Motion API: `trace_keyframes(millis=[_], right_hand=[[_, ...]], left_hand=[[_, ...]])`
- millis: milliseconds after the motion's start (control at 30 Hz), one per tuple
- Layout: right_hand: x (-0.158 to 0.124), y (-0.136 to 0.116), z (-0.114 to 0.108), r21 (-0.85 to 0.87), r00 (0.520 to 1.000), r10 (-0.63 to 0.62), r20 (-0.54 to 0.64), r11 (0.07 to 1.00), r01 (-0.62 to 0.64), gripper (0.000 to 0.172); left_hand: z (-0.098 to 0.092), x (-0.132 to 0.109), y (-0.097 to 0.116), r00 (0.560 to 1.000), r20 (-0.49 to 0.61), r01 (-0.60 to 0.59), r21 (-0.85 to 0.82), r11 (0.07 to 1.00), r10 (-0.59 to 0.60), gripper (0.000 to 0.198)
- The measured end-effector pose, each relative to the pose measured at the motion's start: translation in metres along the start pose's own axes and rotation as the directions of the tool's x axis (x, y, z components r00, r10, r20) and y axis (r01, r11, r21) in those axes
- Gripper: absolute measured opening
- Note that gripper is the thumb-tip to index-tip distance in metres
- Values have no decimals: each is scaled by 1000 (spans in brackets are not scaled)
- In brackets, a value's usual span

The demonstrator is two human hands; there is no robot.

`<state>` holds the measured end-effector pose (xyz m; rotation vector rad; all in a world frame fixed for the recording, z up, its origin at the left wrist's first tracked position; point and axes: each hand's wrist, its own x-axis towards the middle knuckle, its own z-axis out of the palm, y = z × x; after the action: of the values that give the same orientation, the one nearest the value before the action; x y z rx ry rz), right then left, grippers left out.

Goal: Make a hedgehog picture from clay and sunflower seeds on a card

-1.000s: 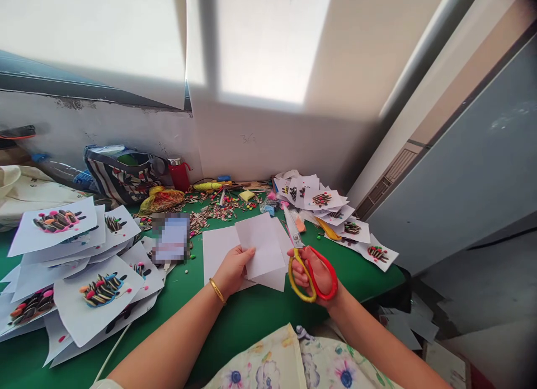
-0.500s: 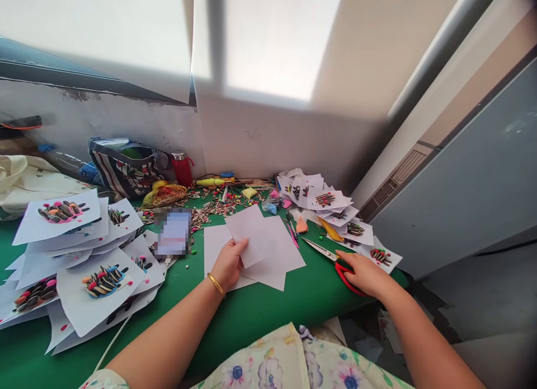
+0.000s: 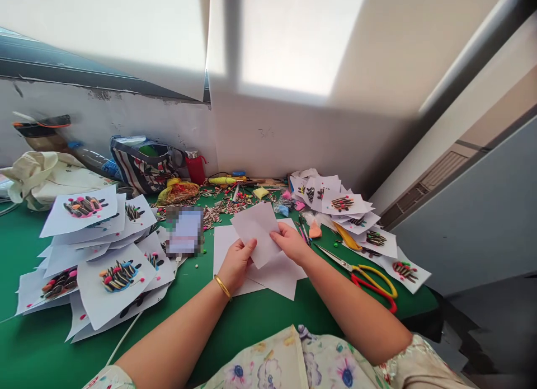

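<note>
A blank white sheet of paper [image 3: 258, 232] is held up between both hands. My left hand [image 3: 235, 266] pinches its lower left edge, thumb on top. On the opposite edge my right hand [image 3: 290, 242] grips it the same way. More blank paper [image 3: 279, 277] lies beneath on the green table, spread unevenly. Scissors [image 3: 356, 271] with one red and one yellow handle lie beside my right forearm, slightly apart, points toward the back left.
Stacked sheets with striped seed pictures stand at left [image 3: 113, 288] and right [image 3: 352, 201]. Loose seeds [image 3: 218, 210] scatter across the back. A phone-like blurred rectangle [image 3: 184, 232], a red bottle [image 3: 195, 168], a striped bag [image 3: 145, 168] and an orange lump [image 3: 314, 229] also lie about.
My right hand has let go of the scissors, which now lie on the table, and has moved left to grip the paper's right edge. The view has shifted a little.
</note>
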<state>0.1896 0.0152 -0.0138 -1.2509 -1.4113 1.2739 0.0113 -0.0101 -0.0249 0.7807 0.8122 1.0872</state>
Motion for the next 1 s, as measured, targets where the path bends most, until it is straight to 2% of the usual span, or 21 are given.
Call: trace_keyframes(millis=[100, 167, 233, 300, 333, 400, 467, 533, 633, 733, 800, 900, 1000], right_hand=[[24, 12, -1, 109, 998, 56, -29, 993, -53, 26], [31, 19, -8, 170, 996, 68, -62, 984, -57, 30], [33, 24, -16, 211, 993, 74, -90, 976, -54, 35], [31, 26, -23, 267, 991, 81, -107, 962, -50, 36], [30, 25, -27, 300, 991, 82, -107, 953, -47, 34], [27, 22, -31, 338, 994, 80, -79, 940, -49, 29], [23, 18, -31, 305, 998, 67, -19, 950, -58, 26], [18, 13, -29, 190, 997, 43, 71, 980, -56, 26], [11, 8, -25, -121, 972, -42, 230, 990, 71, 26], [6, 3, -23, -434, 941, -131, 312, 862, 263, 28], [6, 1, -23, -564, 937, -156, 312, 763, 315, 23], [7, 2, -21, -660, 933, -195, 301, 664, 352, 19], [8, 6, -17, -716, 929, -235, 287, 591, 371, 26]], left_hand=[[-8, 5, 3, 995, -7, -98, 257, 961, 103, 50], [-14, 8, 6, 976, -6, -188, 476, 859, 216, 45], [-20, 11, 9, 948, 49, -255, 707, 659, 314, 45], [-24, 12, 11, 937, 161, -281, 876, 393, 312, 57], [-25, 12, 11, 939, 212, -288, 916, 279, 271, 64], [-26, 11, 9, 939, 286, -312, 942, 125, 190, 70], [-26, 9, 5, 930, 336, -345, 938, 36, 151, 61], [-27, 8, 1, 921, 359, -359, 933, -25, 153, 46], [-28, 8, -1, 921, 339, -330, 941, -79, 190, 39], [-32, 12, 5, 922, 304, -294, 953, -78, 240, 41], [-36, 17, 13, 910, 288, -282, 957, -63, 300, 34], [-44, 26, 23, 898, 194, -232, 971, 50, 396, 33], [-49, 31, 29, 892, 122, -206, 967, 152, 434, 37]])
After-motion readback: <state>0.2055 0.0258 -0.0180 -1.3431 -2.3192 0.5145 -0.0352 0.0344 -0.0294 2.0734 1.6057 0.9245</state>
